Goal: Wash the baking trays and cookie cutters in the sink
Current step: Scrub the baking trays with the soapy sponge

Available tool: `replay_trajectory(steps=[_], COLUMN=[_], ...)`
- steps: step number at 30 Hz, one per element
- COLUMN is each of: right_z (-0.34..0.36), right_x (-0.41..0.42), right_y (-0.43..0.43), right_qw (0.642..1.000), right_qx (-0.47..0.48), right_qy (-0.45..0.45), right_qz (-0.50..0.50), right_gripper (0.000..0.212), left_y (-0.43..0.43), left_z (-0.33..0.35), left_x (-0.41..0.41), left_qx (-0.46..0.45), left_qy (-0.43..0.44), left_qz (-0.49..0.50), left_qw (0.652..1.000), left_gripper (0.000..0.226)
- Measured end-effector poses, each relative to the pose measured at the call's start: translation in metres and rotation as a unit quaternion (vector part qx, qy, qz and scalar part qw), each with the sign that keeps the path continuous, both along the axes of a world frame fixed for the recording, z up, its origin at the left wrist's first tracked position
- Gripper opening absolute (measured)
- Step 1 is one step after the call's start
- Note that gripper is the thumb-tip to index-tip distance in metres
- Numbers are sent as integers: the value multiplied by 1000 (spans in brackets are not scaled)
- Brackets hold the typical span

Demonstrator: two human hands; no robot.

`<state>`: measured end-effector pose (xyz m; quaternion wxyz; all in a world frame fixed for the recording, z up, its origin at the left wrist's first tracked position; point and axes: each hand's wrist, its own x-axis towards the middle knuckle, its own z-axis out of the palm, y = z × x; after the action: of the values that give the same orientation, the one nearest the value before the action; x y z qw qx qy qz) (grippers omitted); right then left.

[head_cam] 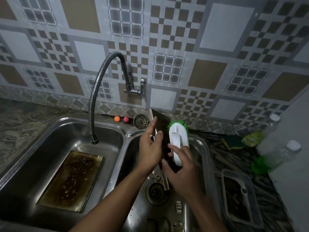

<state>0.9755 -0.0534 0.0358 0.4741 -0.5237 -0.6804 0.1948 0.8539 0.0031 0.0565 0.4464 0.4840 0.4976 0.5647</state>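
Over the sink (107, 131), right of its divider, my left hand (148, 148) grips a dark baking tray (163, 120) upright; my right hand (182, 168) clasps a white scrub brush (178, 138) against it.

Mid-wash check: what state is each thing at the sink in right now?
dark rectangular baking tray: tipped up over the right basin, held.
left hand: grips that tray's left edge.
white scrub brush with green bristles: bristles against that tray.
right hand: grips the brush handle.
brown-stained rectangular baking tray: flat in left basin, dirty.
flexible steel tap hose: no water visible.
small metal cookie cutters: lying in right basin.
round metal strainer: behind the basins.
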Motion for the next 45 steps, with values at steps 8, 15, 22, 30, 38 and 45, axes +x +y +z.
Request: replay_trajectory(steps=[8,15,22,30,38,45], right_z=[29,31,20,14,21,-6], right_x=[24,39,54,24,15,24], right_y=[21,32,35,20,45,14], right_qw=[987,984,964,976,970,973], right_qx=[-90,-133,-101,-96,-123,-118], right_qy=[124,-118,-221,-176,-138,-159], right_qz=[-54,-27,-108,-91,-155,-119], right_gripper=[62,77,68,70,70,66], left_y=[-3,-14,-20,-13,-15,-16], left_z=[-18,-19,-22,-15,-19,-28], left_x=[-15,-12,-11,-15,-1,-20], left_qx=[-58,-60,-93,-50,-59,-77], left_qy=[-129,-108,-130,-101,-106,-116], left_qz=[-62,-54,-90,-45,-69,-8], left_qw=[988,991,983,993,990,990], left_gripper=[71,59,56,52,46,43])
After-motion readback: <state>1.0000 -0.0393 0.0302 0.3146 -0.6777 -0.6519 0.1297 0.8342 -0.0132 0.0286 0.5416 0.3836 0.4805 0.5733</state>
